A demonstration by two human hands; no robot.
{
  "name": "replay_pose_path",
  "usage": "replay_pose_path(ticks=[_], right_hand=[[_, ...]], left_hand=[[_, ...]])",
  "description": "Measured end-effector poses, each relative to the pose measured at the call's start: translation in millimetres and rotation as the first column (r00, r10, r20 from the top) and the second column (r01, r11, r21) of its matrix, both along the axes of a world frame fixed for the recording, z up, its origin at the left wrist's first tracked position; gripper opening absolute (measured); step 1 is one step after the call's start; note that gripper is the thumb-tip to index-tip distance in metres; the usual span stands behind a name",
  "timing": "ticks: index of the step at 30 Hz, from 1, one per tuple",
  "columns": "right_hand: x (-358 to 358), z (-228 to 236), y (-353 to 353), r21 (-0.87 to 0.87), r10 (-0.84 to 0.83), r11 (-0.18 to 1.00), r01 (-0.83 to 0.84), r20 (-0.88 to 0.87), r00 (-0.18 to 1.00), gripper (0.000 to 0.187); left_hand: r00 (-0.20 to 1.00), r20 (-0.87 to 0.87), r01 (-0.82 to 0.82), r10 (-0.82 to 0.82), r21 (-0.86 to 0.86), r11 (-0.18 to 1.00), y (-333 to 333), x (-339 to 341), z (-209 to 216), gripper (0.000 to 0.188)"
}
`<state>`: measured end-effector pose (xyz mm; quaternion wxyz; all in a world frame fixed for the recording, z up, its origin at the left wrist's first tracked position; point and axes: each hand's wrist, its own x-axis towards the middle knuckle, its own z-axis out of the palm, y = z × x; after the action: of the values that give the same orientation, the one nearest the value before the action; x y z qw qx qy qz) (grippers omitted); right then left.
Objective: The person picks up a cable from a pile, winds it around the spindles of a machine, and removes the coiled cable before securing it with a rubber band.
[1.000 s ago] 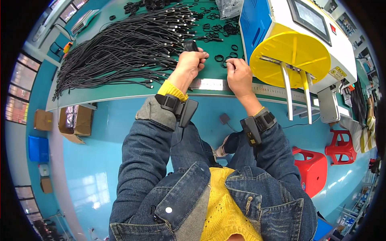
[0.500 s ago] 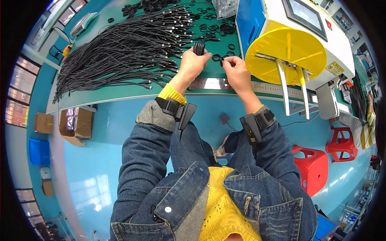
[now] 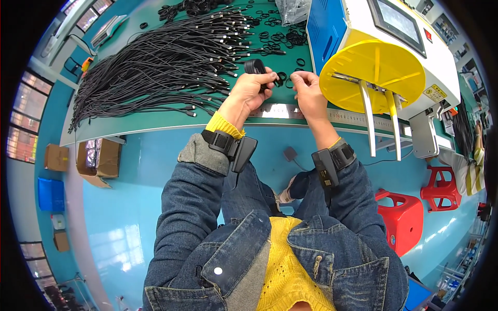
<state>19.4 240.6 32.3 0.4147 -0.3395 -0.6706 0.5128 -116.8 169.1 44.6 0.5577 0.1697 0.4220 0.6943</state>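
Coil lifted higher off the bench since a second ago; hands have drawn closer together.

I have the left hand (image 3: pixel 248 92) closed round a small black cable coil (image 3: pixel 255 67), held above the green bench (image 3: pixel 155 122). Right hand (image 3: pixel 307 93) fingers pinch its loose end, I judge. Step: binding the coil. Next calls for a black ring (image 3: pixel 301 62) from the scatter nearby.

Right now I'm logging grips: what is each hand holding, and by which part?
The left hand grips a coiled black cable bundle by its lower end. The right hand pinches something small; what it is cannot be told.
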Motion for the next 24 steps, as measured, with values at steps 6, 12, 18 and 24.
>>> replay_pose_path(ticks=[6,12,18,24], right_hand=[[0,7,-15,0.425,-0.017,0.905,0.031,-0.038,0.999,0.010],[-3,2,-12,0.507,-0.014,0.861,-0.033,0.087,0.996,0.008],[4,-3,4,-0.376,0.244,0.850,-0.368,-0.338,0.909,0.008],[7,-11,10,-0.545,0.084,0.627,-0.557,-0.663,0.744,0.008]], left_hand=[[0.984,0.177,0.011,-0.019,0.043,0.999,0,-5,-4,0.009],[0.974,0.219,0.050,-0.057,0.037,0.998,-1,1,-1,0.006],[0.978,0.207,-0.008,0.011,-0.014,1.000,-2,-1,1,0.006],[0.960,0.280,0.009,-0.019,0.038,0.999,-5,-10,0,0.007]])
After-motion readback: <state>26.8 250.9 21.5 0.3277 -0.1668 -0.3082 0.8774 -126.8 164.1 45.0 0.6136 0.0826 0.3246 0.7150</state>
